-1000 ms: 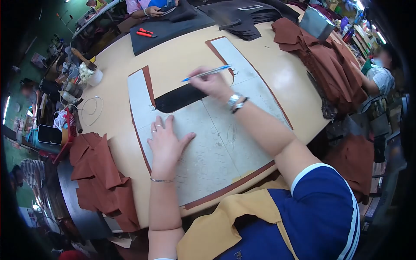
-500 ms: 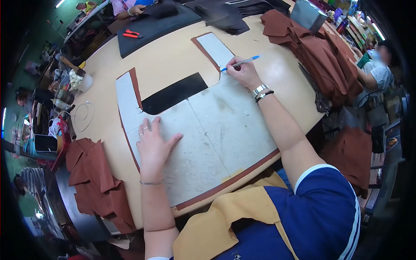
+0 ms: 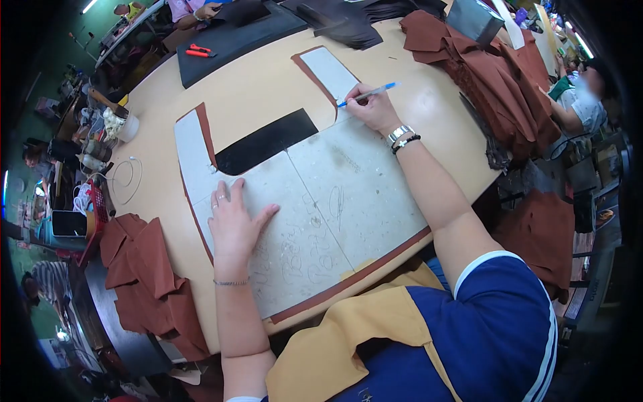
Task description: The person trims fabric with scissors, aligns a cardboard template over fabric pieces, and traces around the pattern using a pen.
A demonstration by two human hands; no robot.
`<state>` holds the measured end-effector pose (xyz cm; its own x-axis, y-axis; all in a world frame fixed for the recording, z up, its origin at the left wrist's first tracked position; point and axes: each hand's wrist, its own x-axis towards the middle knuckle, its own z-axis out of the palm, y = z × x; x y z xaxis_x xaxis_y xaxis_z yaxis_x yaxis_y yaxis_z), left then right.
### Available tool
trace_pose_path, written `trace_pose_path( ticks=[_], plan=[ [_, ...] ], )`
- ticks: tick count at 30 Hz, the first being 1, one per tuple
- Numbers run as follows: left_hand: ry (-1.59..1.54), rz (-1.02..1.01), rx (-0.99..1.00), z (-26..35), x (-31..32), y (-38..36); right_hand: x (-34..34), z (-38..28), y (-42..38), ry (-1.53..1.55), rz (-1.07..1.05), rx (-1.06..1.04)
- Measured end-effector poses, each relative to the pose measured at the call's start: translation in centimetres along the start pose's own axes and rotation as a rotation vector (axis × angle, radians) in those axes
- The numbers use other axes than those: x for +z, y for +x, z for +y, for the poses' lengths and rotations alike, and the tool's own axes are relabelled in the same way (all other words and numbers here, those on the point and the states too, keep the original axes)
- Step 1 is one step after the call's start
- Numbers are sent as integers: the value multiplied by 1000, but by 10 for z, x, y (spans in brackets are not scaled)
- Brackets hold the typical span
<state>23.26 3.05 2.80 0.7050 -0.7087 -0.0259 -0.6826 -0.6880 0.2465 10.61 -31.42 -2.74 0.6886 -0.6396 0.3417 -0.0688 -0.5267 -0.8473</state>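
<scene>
A large pale grey template (image 3: 348,194) with two upward arms and faint handwriting lies over reddish-brown material (image 3: 348,291), whose edges show around it. My left hand (image 3: 234,221) rests spread on the template's left part, below the inner corner. My right hand (image 3: 375,108) is closed round a blue and clear pen (image 3: 368,95), its tip at the inner edge of the right arm's base. Between the two arms lies a black piece (image 3: 268,142), partly bordered by the template.
A red cutter (image 3: 199,51) lies on a dark mat (image 3: 244,43) at the back. Brown material is heaped at the right (image 3: 482,87) and left (image 3: 151,281). A white cup (image 3: 128,127) and cable (image 3: 127,181) are at the left. Co-workers are at the back and right.
The pen and my right hand have shifted very slightly, the tip staying near the inner corner. My left hand stays on the template. The whole view has shifted a little.
</scene>
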Motion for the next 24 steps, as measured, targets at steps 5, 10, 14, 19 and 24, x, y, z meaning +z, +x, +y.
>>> trace_pose_path(
  ticks=[5, 10, 14, 19, 24],
  plan=[
    [18, -20, -21, 1, -3, 0, -8, -10, -1, 333, 70, 197],
    [95, -39, -21, 7, -8, -5, -61, -38, -73, -247, 43, 89],
    [-26, -91, 35, -15, 4, -14, -93, -59, -136, -441, -39, 103],
    [-91, 83, -49, -38, 21, -57, -98, -27, -148, 172, 22, 291],
    [-14, 140, -214, -34, 22, -72, -118, -52, -130, 496, -36, 574]
  ],
)
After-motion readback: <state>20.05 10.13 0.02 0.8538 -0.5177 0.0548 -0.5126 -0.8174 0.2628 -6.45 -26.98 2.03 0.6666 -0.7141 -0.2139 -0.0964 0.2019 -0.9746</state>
